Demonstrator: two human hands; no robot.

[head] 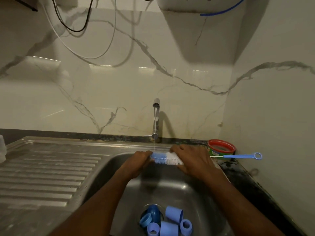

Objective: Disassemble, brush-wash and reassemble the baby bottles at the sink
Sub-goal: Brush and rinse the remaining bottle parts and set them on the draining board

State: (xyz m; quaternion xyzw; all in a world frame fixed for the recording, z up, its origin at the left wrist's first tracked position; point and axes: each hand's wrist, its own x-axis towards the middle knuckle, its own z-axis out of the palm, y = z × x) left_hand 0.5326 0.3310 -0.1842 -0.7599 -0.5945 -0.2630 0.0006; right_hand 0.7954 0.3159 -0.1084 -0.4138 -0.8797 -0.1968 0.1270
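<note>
You've got the bottle brush (166,158) held across the back of the sink (184,189), right under the thin stream from the tap (156,116). Its long axis runs left-right, roughly level: blue bristles toward your left hand (136,165), white bristles toward your right hand (192,161), handle end prob. tucked under the right palm, can't see it. Left hand's fingers curl round the blue tip end; right hand's fingers fold over the white part and grip it. Expect the brush to be light, bristles soft & springy, wet so a bit slippery; the stiff core or handle is the better place to hold, not the bristles. Bottle parts (166,222) sit low in the sink by the drain: blue caps, rings & collars, loose, touching each other. They look like light, hard plastic, slick when wet, so pinch by the rim or wrap round the body. Off to the right on the counter (238,169) there's a thin blue-handled brush (238,156) lying just beside a red-rimmed tub (221,148). Drainboard (47,169) is to the left.
</note>
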